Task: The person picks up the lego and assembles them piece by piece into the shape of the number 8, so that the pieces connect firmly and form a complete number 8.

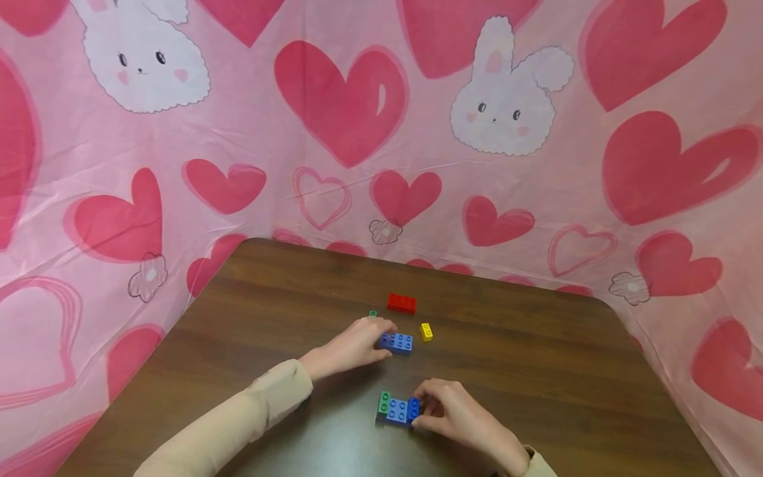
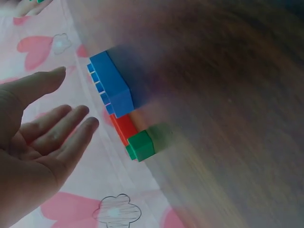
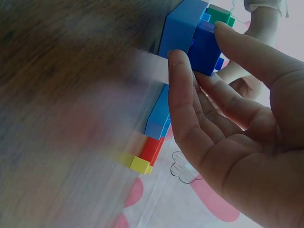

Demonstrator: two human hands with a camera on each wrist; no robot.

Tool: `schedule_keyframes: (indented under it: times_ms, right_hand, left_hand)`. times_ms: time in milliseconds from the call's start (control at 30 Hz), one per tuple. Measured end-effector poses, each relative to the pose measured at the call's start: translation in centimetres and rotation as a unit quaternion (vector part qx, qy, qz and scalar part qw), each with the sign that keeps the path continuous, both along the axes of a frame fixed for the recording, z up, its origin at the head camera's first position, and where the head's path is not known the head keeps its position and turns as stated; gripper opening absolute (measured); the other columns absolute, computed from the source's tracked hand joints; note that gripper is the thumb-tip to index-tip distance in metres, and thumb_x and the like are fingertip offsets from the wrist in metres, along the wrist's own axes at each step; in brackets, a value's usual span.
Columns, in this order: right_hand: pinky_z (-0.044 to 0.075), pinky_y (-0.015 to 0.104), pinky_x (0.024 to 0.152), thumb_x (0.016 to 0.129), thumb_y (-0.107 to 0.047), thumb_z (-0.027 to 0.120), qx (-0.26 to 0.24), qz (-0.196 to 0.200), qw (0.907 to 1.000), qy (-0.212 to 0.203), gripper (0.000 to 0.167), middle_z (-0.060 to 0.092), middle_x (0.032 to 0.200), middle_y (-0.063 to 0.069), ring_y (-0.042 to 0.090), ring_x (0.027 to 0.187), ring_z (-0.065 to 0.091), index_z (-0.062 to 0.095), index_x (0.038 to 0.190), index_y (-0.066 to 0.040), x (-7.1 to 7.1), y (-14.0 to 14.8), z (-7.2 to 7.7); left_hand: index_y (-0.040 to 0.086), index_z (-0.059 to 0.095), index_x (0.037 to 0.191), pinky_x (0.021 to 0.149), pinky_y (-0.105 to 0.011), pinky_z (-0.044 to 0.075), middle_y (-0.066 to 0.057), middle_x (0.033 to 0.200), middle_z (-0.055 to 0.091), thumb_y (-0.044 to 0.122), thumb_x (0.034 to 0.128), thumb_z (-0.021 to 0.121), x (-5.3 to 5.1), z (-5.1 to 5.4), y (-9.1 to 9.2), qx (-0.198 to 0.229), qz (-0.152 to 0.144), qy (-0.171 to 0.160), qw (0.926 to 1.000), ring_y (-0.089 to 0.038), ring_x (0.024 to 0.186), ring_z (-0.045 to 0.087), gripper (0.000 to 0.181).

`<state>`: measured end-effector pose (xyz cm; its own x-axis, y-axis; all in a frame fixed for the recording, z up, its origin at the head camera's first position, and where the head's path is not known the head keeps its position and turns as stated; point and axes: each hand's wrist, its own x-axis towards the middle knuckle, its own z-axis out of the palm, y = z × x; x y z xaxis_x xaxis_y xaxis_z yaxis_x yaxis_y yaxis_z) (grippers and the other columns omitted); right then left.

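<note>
In the head view my left hand [image 1: 356, 346] is beside a blue 2x4 toy brick [image 1: 402, 343]. The left wrist view shows a gap between its spread thumb and fingers and that blue brick [image 2: 111, 83]. Nearer to me, my right hand [image 1: 459, 416] pinches the right end of a small built piece between thumb and fingers. This piece has a lighter blue base brick [image 1: 396, 410], a small green brick [image 1: 384, 403] on its left end and a small dark blue brick [image 1: 414, 409] on its right end. In the right wrist view the fingertips touch the dark blue brick [image 3: 205, 47].
Beyond the left hand lie a red brick [image 1: 402, 303], a small yellow brick [image 1: 426, 332] and a small green brick [image 1: 372, 314], partly hidden. All are on a brown wooden table [image 1: 524, 344]. A pink cloth [image 1: 435, 146] with hearts and rabbits hangs behind.
</note>
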<state>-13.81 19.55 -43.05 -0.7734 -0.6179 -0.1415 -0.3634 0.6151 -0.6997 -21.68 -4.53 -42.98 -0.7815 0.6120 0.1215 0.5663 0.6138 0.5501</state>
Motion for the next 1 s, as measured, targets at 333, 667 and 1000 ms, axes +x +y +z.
schedule_keyframes:
  times_ms: [333,667,1000]
  right_hand:
    - [0.053,0.016,0.068,0.087,-0.024,0.076,-0.004,0.001,1.0,0.004,0.027,0.07,0.095,0.004,-0.004,0.075,0.059,0.068,0.106,-0.007,0.0,0.1,0.0]
    - [0.053,0.016,0.068,0.087,-0.025,0.076,-0.009,-0.001,1.0,-0.002,0.027,0.07,0.096,0.003,-0.003,0.074,0.059,0.068,0.106,-0.007,0.0,0.1,-0.1]
    - [0.053,0.016,0.068,0.087,-0.024,0.076,-0.013,-0.001,0.9999,-0.003,0.026,0.07,0.096,0.002,-0.004,0.075,0.06,0.068,0.106,-0.008,0.0,0.1,-0.2]
  left_hand:
    - [0.005,0.065,0.121,0.089,-0.032,0.058,-0.009,0.114,0.072,0.017,0.0855,0.078,-0.8,-0.5,0.9,-0.039,0.036,0.007,0.9986,-0.019,0.099,0.068,0.04]
    - [0.003,0.066,0.12,0.088,-0.032,0.059,-0.011,0.111,0.072,0.019,0.0837,0.08,-1.3,-1.0,1.5,-0.084,0.051,0.049,0.9939,-0.019,0.094,0.067,0.042]
    - [0.0,0.069,0.11,0.08,-0.03,0.059,-0.012,0.099,0.073,0.016,0.0831,0.08,-1.5,-1.3,1.8,-0.106,0.04,0.073,0.9909,-0.017,0.084,0.067,0.034]
